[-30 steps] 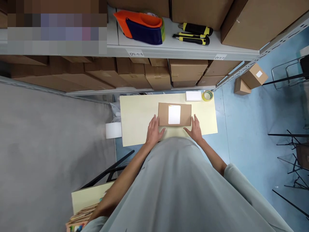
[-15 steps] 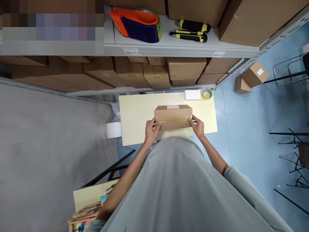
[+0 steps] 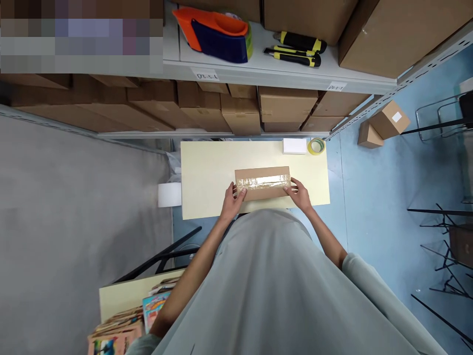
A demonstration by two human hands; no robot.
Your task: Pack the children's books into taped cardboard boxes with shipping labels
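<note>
A brown cardboard box (image 3: pixel 263 190) lies on the pale yellow table (image 3: pixel 207 172), its taped seam facing up. My left hand (image 3: pixel 233 201) grips the box's left end with thumb and fingers wrapped on it. At the right end my right hand (image 3: pixel 300 195) grips the box the same way. Both hands are closed on the box.
A white pad (image 3: pixel 294 146) and a roll of tape (image 3: pixel 317 146) sit at the table's far right corner. The shelf above carries an orange tape dispenser (image 3: pixel 214 32), two yellow-black knives (image 3: pixel 299 49) and cartons. Books (image 3: pixel 121 328) lie at lower left. Two small boxes (image 3: pixel 384 125) rest on the blue floor.
The box lay flat with its white label up and my hands open beside it. Both hands took its ends and turned it over; the taped side now faces up.
</note>
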